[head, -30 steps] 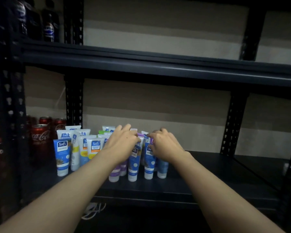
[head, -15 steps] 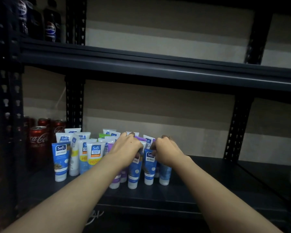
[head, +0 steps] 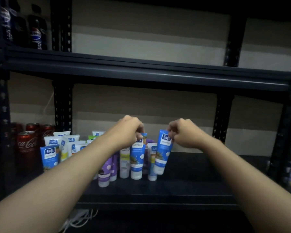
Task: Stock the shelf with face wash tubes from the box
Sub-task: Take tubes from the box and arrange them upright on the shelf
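Several face wash tubes stand cap-down in a cluster on the dark lower shelf (head: 191,167). My left hand (head: 127,132) pinches the top of a blue Safi tube (head: 137,157) that stands at the front of the cluster. My right hand (head: 186,132) pinches the top of another blue Safi tube (head: 162,152), which is tilted and lifted slightly at the cluster's right edge. More blue, white and purple tubes (head: 57,148) stand to the left, partly hidden by my left forearm. The box is out of view.
Red Coca-Cola cans (head: 26,145) stand at the shelf's left end. Pepsi bottles (head: 35,31) sit on the upper shelf (head: 141,71) at the left. Black perforated uprights (head: 223,118) frame the bay. White cables (head: 81,217) lie on the floor below.
Both hands have closed on tube tops and risen. The right hand has pulled one blue tube up and to the right, away from the cluster; the left hand now pinches a front tube.
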